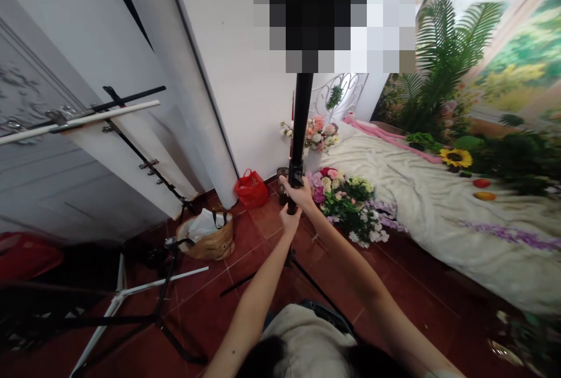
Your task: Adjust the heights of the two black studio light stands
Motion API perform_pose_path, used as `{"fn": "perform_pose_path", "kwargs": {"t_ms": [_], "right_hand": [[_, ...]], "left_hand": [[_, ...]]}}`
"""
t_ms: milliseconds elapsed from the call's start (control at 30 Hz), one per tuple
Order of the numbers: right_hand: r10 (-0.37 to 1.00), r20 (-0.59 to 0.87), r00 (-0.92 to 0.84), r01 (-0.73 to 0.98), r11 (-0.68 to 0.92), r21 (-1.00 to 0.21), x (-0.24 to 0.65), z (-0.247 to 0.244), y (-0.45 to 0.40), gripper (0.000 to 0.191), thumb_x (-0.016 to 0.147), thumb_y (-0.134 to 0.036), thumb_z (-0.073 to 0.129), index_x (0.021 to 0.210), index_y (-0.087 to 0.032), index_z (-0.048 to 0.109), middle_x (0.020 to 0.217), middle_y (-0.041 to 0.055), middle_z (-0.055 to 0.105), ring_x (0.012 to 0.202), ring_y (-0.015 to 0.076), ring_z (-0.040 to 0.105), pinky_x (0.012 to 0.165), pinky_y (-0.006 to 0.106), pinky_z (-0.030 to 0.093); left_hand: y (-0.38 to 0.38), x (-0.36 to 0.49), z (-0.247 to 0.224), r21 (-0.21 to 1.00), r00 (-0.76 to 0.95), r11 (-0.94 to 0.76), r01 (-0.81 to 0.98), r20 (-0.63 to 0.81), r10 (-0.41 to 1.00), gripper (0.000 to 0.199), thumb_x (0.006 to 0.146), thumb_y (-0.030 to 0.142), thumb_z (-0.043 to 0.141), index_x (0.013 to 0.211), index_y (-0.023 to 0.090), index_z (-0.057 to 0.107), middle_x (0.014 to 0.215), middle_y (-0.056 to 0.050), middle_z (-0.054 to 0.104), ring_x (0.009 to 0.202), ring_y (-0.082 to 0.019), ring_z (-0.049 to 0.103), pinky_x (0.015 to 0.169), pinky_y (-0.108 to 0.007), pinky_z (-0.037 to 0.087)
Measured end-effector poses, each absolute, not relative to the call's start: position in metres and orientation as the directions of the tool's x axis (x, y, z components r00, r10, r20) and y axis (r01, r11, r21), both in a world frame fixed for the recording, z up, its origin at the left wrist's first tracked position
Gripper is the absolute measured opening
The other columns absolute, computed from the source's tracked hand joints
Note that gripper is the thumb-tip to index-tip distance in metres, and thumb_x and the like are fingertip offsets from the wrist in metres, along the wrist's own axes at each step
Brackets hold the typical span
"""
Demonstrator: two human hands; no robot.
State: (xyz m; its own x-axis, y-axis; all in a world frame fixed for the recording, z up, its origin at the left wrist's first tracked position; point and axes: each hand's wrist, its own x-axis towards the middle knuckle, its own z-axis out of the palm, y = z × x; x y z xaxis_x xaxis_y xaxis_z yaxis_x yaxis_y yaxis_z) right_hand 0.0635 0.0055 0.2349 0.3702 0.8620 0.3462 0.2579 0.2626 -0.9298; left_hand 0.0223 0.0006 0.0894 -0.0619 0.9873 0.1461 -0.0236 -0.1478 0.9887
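Note:
A black light stand [301,115] rises upright in front of me, its top hidden by a blurred patch. My right hand [301,192] grips it at the collar, near a clamp knob. Just below, my left hand [290,218] is wrapped round the lower part of the pole. The stand's spread legs [313,278] reach down to the floor close to my body. What sits on top of the pole cannot be made out.
To the right is a bed [372,167] with a sunflower [456,158] and other flowers on it. Bouquets [346,203] lie beside it. A red bag [252,189], a woven basket [219,240] and more stands [158,314] occupy the left floor.

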Motion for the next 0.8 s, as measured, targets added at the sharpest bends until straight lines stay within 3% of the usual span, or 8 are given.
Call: {"fn": "perform_pose_path", "kwargs": {"t_ms": [233,367,500,633,800], "right_hand": [[0.890,0.329,0.315,0.267,0.249,-0.931,0.067,0.225,0.007,0.041,0.073,-0.055,0.059,0.066,-0.014,0.059,0.051,-0.0004,0.054,0.047,0.0110,0.051,0.045,0.022,0.043],[0.935,0.354,0.013,0.267,0.338,-0.903,0.094,0.226,-0.004,0.036,0.068,-0.048,0.066,0.082,-0.014,0.062,0.071,0.0024,0.064,0.065,0.0142,0.060,0.063,0.025,0.050],[0.947,0.226,-0.227,0.257,0.282,-0.924,0.134,0.190,-0.019,0.053,0.065,-0.044,0.070,0.109,-0.018,0.056,0.102,0.0053,0.065,0.092,0.0178,0.061,0.080,0.031,0.049],[0.983,0.118,-0.143,0.406,0.167,-0.899,0.157,0.125,-0.024,0.036,0.084,-0.048,0.044,0.096,-0.017,0.060,0.093,0.0050,0.065,0.087,0.0161,0.060,0.082,0.031,0.046],[0.990,0.138,-0.035,0.518,0.136,-0.844,0.152,0.080,-0.017,0.037,0.089,-0.044,0.032,0.089,-0.019,0.057,0.088,0.0039,0.063,0.082,0.0158,0.058,0.081,0.028,0.044]], "left_hand": [[0.008,0.022,0.086,0.996,-0.092,-0.069,0.057,0.074,0.993,0.019,0.059,0.026,0.064,0.049,0.013,0.055,0.046,0.000,0.053,0.048,-0.012,0.050,0.046,-0.021,0.037],[0.011,0.024,0.080,0.992,-0.113,-0.072,0.101,0.083,0.990,0.022,0.061,0.027,0.063,0.047,0.013,0.054,0.045,0.000,0.051,0.046,-0.011,0.049,0.046,-0.020,0.037],[0.013,0.025,0.073,0.993,-0.070,-0.109,0.047,0.112,0.991,0.021,0.061,0.031,0.064,0.053,0.012,0.058,0.051,-0.001,0.055,0.051,-0.012,0.051,0.048,-0.021,0.040],[0.015,0.027,0.070,0.993,-0.102,-0.108,0.055,0.113,0.988,0.025,0.062,0.034,0.064,0.053,0.012,0.057,0.051,-0.001,0.054,0.049,-0.010,0.049,0.047,-0.021,0.038],[0.016,0.029,0.067,0.994,-0.157,-0.065,0.088,0.078,0.985,0.022,0.060,0.033,0.064,0.053,0.013,0.058,0.052,-0.002,0.055,0.049,-0.011,0.050,0.047,-0.021,0.037]]}}
